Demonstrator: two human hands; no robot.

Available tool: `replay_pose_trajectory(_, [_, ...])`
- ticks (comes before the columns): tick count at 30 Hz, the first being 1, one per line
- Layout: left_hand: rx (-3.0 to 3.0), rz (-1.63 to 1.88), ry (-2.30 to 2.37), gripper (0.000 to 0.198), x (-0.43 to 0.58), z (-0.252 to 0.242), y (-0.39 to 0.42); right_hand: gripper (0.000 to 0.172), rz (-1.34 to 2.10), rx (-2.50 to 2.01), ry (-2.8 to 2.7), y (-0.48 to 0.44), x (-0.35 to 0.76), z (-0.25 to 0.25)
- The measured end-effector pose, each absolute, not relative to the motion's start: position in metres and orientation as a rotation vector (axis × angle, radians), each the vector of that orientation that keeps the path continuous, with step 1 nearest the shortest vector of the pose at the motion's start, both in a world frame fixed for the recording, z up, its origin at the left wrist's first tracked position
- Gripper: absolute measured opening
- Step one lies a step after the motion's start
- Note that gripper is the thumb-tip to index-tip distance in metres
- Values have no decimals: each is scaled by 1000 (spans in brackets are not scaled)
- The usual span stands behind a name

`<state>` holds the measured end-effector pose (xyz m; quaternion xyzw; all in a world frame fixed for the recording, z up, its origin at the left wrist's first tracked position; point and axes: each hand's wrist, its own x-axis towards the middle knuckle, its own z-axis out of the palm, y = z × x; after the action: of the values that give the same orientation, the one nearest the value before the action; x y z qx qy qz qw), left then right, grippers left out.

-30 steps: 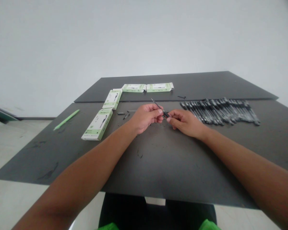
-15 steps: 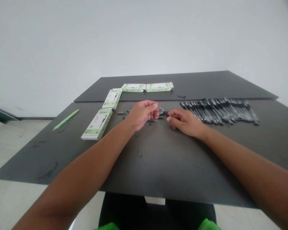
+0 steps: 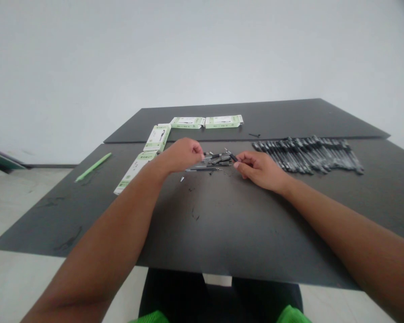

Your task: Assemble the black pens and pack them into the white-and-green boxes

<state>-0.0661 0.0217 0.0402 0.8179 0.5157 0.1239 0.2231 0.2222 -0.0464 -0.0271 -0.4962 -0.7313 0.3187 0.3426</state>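
My right hand (image 3: pixel 261 170) pinches a black pen (image 3: pixel 233 157) between thumb and fingers, its thin metal tip pointing up and to the left. My left hand (image 3: pixel 184 154) is closed over the left end of the loose pen parts (image 3: pixel 218 157), fingers curled downward; whatever it may hold is hidden. Between the two hands, those parts lie in a small pile of clear and black pieces. Just below my left hand sits a tiny silvery pen tip (image 3: pixel 182 179).
A long row of clear pens with black parts (image 3: pixel 309 154) lies to the right. Several green-and-white boxes (image 3: pixel 224 121) line the back and left. A green pen (image 3: pixel 93 168) rests on the far left of the dark table (image 3: pixel 242 237). One small black piece (image 3: pixel 255 135) lies farther back.
My left hand has moved left, away from the pen's tip, and its fingers have turned down toward the parts. The right hand stays in place, gripping the pen.
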Motion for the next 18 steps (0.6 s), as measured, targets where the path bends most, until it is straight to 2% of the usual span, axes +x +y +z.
replay_pose_trajectory(3, [2330, -126, 1487, 14, -78, 45, 23, 30, 838, -1297, -1902, -47, 222, -27])
replay_pose_trajectory(6, [2189, -393, 1536, 22, -88, 48, 24, 31, 840, -1309, -1906, -47, 222, -27])
replay_pose_trajectory(9, [2075, -487, 1553, 26, -93, 49, 23, 31, 832, -1314, -1912, -48, 222, -26])
replay_pose_trajectory(12, [2023, -539, 1540, 22, -94, 49, 22, 31, 822, -1317, -1918, -48, 222, -26])
replay_pose_trajectory(18, [2044, -422, 1484, 14, -92, 39, 23, 29, 823, -1321, -1924, -47, 223, -27])
